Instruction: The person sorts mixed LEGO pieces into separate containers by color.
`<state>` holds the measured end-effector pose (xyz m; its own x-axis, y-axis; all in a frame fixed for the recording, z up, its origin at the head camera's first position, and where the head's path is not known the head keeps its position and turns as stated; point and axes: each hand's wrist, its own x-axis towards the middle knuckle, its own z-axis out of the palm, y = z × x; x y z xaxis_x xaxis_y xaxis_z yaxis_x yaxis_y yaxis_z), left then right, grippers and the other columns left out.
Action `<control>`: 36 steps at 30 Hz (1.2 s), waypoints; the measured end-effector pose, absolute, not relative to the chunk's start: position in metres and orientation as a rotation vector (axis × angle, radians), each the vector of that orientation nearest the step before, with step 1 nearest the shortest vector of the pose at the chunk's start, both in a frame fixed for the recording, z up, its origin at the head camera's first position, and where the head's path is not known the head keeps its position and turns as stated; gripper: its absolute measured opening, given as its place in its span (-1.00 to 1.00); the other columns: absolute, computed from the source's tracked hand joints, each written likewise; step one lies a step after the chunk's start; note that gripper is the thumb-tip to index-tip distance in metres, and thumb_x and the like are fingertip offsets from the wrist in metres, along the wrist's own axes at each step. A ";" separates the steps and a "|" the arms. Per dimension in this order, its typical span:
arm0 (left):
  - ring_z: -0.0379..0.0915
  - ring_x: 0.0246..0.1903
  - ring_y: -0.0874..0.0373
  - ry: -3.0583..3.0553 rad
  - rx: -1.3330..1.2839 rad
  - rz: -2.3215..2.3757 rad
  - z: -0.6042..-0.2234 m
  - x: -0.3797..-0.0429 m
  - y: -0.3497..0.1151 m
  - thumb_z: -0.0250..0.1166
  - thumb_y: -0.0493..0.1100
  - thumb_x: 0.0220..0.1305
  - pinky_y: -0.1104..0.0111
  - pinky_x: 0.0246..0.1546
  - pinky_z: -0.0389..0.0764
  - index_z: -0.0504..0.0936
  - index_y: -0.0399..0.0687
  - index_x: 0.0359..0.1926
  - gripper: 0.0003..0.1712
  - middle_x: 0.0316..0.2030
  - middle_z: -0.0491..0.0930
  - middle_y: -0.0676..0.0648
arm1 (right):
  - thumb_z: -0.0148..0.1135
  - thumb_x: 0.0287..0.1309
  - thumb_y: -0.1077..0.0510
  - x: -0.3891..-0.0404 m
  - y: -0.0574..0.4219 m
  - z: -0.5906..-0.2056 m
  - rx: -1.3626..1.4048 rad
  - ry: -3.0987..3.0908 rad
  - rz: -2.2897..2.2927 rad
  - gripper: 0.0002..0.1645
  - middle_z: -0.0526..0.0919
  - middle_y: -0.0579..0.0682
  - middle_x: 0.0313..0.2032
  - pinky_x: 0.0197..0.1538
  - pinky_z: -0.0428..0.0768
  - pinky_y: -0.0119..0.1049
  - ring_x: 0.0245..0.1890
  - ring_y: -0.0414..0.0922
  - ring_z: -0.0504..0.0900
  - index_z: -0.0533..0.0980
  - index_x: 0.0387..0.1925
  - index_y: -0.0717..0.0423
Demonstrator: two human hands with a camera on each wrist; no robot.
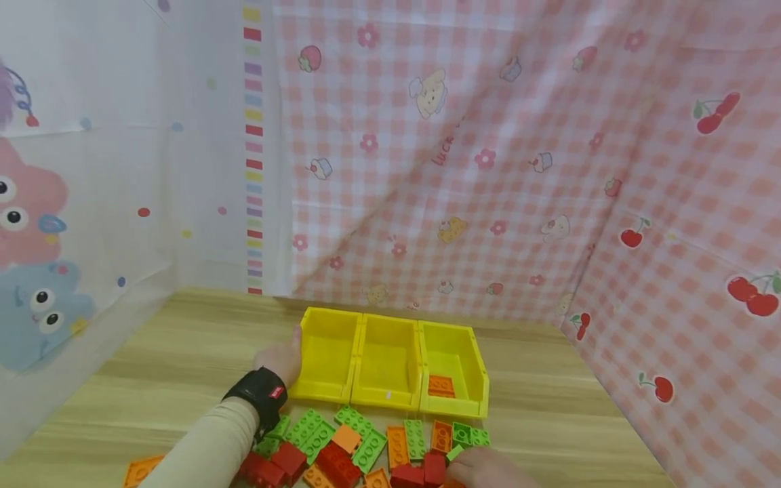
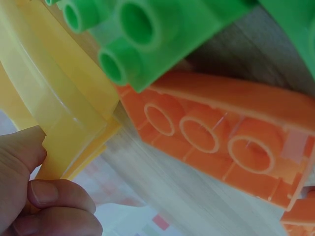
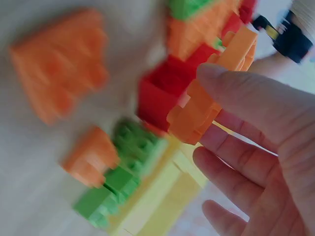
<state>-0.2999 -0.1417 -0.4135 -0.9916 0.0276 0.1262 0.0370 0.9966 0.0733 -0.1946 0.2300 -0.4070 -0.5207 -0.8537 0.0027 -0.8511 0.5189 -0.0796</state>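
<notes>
My right hand (image 1: 493,469) pinches an orange brick (image 3: 194,115), thumb against fingers, near red bricks (image 1: 338,464); my left hand (image 1: 279,359) grips the left bin (image 1: 323,392) by its side. Green bricks (image 1: 311,434) lie in front; the right bin (image 1: 454,407) holds an orange piece (image 1: 441,386).

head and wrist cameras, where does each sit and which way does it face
Head: worn on the head, looking forward and down at three yellow bins; left hand and right hand show.
Left wrist: on that wrist, facing the left hand, gripping the leftmost bin near an upturned orange brick.
Right wrist: on that wrist, facing the right hand, pinching an orange block; the left hand shows behind, upper right.
Shared: head and right wrist both show the black wristband.
</notes>
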 end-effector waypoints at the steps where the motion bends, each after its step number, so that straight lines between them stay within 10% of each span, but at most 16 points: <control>1: 0.35 -0.67 0.02 -3.014 -0.047 -0.113 -0.414 -0.300 -0.142 -0.06 -0.33 0.34 0.13 -0.59 0.45 0.10 -0.25 0.38 -0.41 -0.72 0.37 -0.11 | 0.04 0.20 -0.25 -0.195 0.228 -0.401 -1.433 2.709 -0.137 -0.55 0.55 -0.28 -0.26 -0.17 0.49 -0.31 -0.24 -0.33 0.49 0.58 -0.17 -0.03; 10: 0.47 -0.55 -0.06 -3.039 -0.051 -0.200 -0.404 -0.294 -0.140 -0.07 -0.33 0.35 0.04 -0.47 0.49 0.09 -0.30 0.37 -0.42 -0.57 0.52 -0.23 | 0.40 -0.05 0.03 -0.214 0.225 -0.374 -1.043 2.793 -0.336 -0.67 0.49 -0.34 -0.30 -0.27 0.50 -0.36 -0.35 -0.38 0.43 0.56 -0.19 -0.06; 36: 0.39 -0.67 0.03 -3.028 0.011 -0.122 -0.412 -0.297 -0.139 -0.08 -0.30 0.37 0.12 -0.56 0.46 0.10 -0.19 0.39 -0.42 -0.70 0.44 -0.12 | 0.42 -0.08 0.16 -0.332 0.199 -0.397 -0.637 3.197 -0.300 -0.70 0.52 -0.02 -0.44 -0.26 0.50 -0.14 -0.45 -0.10 0.45 0.55 -0.30 0.20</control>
<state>-0.2971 -0.1392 -0.4120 -0.9938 -0.0115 0.1108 -0.0025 0.9968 0.0805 -0.3318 0.1986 -0.3967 -0.9159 -0.3662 0.1641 -0.3904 0.9079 -0.1527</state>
